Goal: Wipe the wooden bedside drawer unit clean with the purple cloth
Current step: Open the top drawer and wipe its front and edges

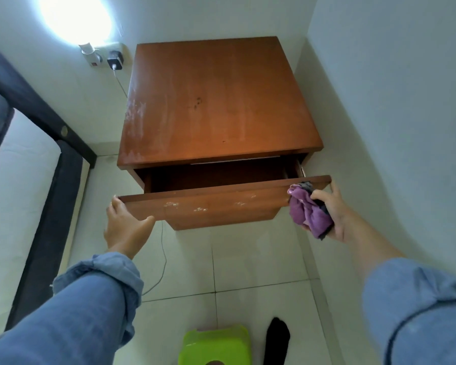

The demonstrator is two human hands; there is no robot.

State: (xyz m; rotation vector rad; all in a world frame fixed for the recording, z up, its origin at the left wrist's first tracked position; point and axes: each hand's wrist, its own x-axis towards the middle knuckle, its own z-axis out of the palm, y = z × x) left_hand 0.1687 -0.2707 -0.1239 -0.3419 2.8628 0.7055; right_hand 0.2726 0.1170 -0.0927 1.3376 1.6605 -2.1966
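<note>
The wooden bedside drawer unit [213, 101] stands in a corner between two white walls, its top smeared with pale marks along the left side. Its drawer [208, 201] is pulled partly out, and the inside is dark. My left hand [124, 227] grips the left end of the drawer front, fingers over the top edge and thumb underneath. My right hand [332, 212] is at the right end of the drawer front, holding the bunched purple cloth [306, 212] against it. White specks dot the drawer front.
A dark bed frame with a pale mattress [19, 193] runs along the left. A wall socket with a black charger [115, 60] and a trailing cable [163, 259] sits left of the unit. A green plastic stool [213, 343] and a black sock [277, 338] lie on the tiled floor below.
</note>
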